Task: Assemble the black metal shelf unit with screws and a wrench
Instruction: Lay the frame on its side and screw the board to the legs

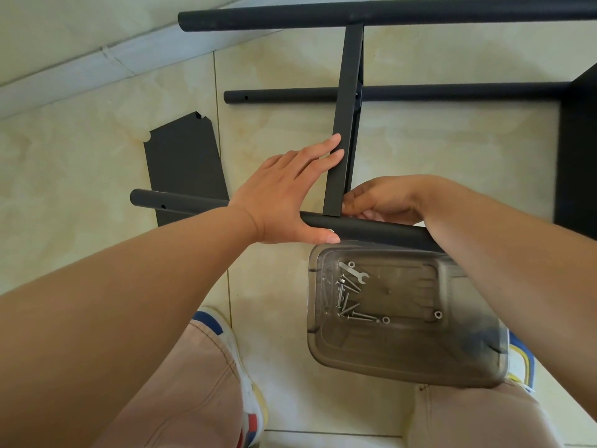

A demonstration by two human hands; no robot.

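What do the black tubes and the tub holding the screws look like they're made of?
Nearest tube: likely metal with a matte black coating; dull, even sheen, drilled hole. Tub: smoky translucent plastic, since the floor shows through. Screws: bright bare metal.

We've got open beige tiled floor (97, 150) off to the left, past the flat black metal panel (184, 163). On the right, the smoky translucent plastic tub (478, 357) sits tight against the near black metal tube (371, 229), blocking any reach from below.

Left hand (284, 192) flat, fingers straight, thumb splayed; right hand (384, 202) fingers curled under, pinching.
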